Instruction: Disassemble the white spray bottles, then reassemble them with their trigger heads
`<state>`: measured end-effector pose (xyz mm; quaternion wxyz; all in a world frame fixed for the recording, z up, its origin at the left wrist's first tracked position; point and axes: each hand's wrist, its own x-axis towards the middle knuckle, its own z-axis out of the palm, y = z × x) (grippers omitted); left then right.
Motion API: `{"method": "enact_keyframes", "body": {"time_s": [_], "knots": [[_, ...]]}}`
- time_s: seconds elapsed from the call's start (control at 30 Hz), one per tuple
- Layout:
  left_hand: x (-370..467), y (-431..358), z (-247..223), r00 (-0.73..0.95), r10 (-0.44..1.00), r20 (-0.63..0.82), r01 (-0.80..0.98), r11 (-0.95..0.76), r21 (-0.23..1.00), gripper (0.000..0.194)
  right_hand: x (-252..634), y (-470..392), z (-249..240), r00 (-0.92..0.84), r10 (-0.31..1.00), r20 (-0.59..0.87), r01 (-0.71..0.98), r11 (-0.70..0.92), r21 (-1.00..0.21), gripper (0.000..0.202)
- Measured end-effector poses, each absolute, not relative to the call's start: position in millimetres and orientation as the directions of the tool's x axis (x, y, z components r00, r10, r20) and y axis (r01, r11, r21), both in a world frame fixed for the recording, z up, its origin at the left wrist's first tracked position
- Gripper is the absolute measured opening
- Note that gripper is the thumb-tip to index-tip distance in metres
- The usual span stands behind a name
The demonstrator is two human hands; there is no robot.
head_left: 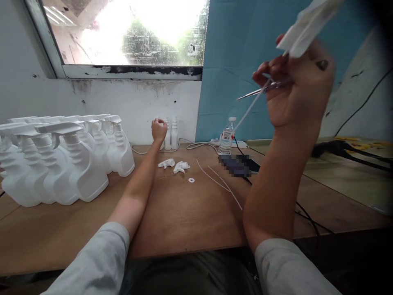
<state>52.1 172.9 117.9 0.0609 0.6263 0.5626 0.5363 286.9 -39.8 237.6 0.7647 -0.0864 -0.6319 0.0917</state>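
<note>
The right hand (302, 92) was raised high at the right side of the view, its fingers closed around a white plastic piece (308, 30) whose top was cut off by the upper edge. A thin white tube (251, 106) was slanted down and to the left from the same hand, and a slender metallic tool (250, 94) with a pointed end was also held there, crossing the tube.

The left hand (159, 130) was stretched to the far side of the table (181, 217), with its fingers curled, just beside small white bottles (175, 133) stood upright at the wall. Whether anything was gripped in it could not be told.

On the table between the arms, two white trigger heads (181, 166) were laid on their sides, with a flat white ring (193, 180) near them. Loose white tubes (230, 191) were scattered to the right of the ring. Farther back, a clear bottle (226, 141) was placed upright behind a dark item (235, 165) obscured by pixelation. At the left, white spray bottles (87, 168) were packed closely together, fitted with trigger tops. The wall was partly covered by a blue sheet (233, 61), beside a window (159, 37).
</note>
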Motion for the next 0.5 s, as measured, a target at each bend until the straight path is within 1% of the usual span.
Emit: {"method": "enact_keyframes", "body": {"time_s": [0.07,0.1,0.13,0.17,0.2,0.27,0.33,0.4,0.5], "knots": [[58.8,156.3,148.2,-0.167,0.766,0.62,0.566,-0.44,0.697,0.022,277.0,-33.7,234.3,0.152,0.287,0.946,0.064,0.952,-0.3,0.015],[60.1,145.3,162.3,-0.084,0.777,0.624,0.399,-0.548,0.735,0.026,271.8,-30.4,232.5,0.123,0.293,0.948,0.109,0.946,-0.307,0.017],[60.0,132.1,175.1,0.011,0.772,0.635,0.233,-0.62,0.75,0.031,266.5,-27.2,230.6,0.082,0.291,0.953,0.154,0.941,-0.3,0.021],[58.6,117.1,186.2,0.098,0.748,0.656,0.109,-0.664,0.74,0.037,260.8,-24.3,228.6,0.034,0.285,0.958,0.2,0.937,-0.286,0.024],[56.4,100.7,195.5,0.18,0.706,0.685,0.024,-0.699,0.715,0.045,254.9,-21.9,226.5,-0.014,0.277,0.961,0.248,0.932,-0.265,0.027],[51.0,66.5,208.7,0.318,0.625,0.713,-0.008,-0.75,0.661,0.057,242.1,-18.7,222.1,-0.106,0.281,0.954,0.347,0.909,-0.229,0.028],[46.5,36.6,215.7,0.384,0.587,0.712,0.066,-0.787,0.613,0.055,228.7,-17.0,217.7,-0.163,0.326,0.931,0.42,0.877,-0.233,0.029],[44.4,16.6,218.0,0.38,0.569,0.729,0.053,-0.8,0.598,0.047,216.6,-14.7,214.0,-0.169,0.366,0.915,0.465,0.848,-0.253,0.029],[45.4,7.4,217.4,0.27,0.55,0.79,-0.058,-0.81,0.584,0.032,204.7,-7.5,210.7,-0.112,0.367,0.923,0.542,0.801,-0.253,0.024]]}}
